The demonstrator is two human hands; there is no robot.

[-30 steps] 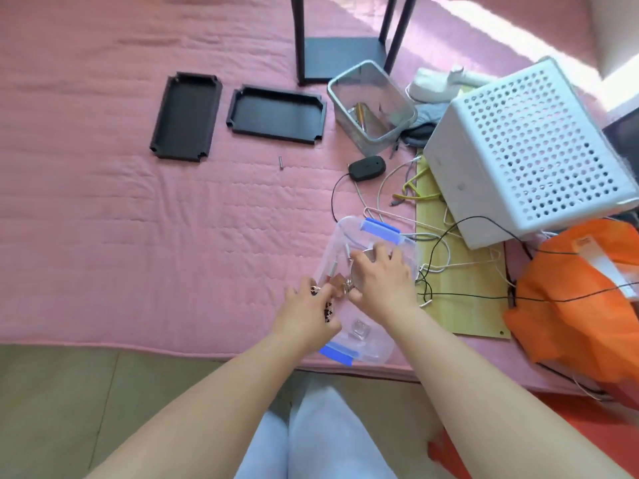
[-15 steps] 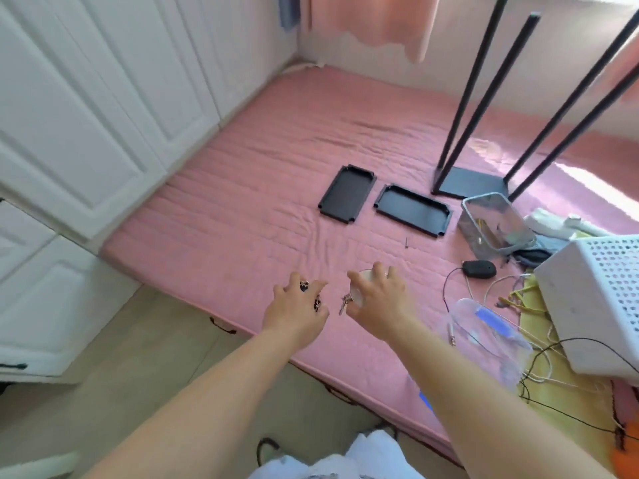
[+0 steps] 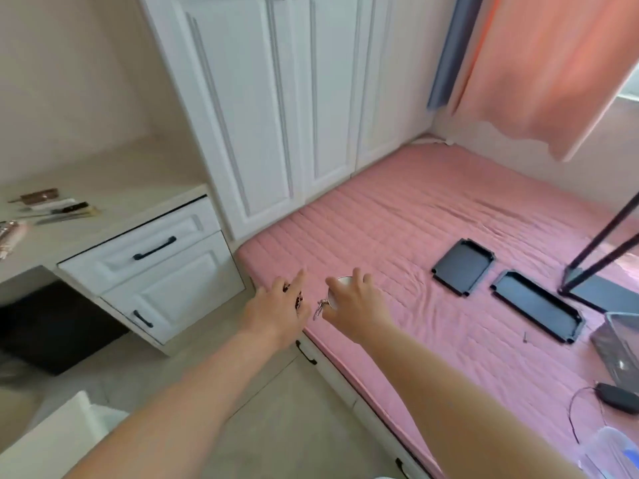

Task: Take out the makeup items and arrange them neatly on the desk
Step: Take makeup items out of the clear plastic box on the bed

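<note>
Two bare forearms reach forward from the bottom edge, over a pale floor beside a bed. The left hand (image 3: 276, 307) has its grip curled around small dark, patterned items (image 3: 297, 300); what they are is too blurred to tell. Just beside it, the right hand (image 3: 352, 302) has its grip closed on a small round white compact (image 3: 340, 288), with a little metal piece (image 3: 320, 307) hanging at the thumb side. Both hands hover at the near corner of the pink bed (image 3: 415, 219). Farther right, two black trays (image 3: 463, 266) lie on the bed. To the far left, the cream tabletop (image 3: 114, 209) above white drawers (image 3: 152, 250) carries a row of slim makeup items (image 3: 58, 205) lying side by side. White wardrobe doors (image 3: 276, 98) stand behind
</note>
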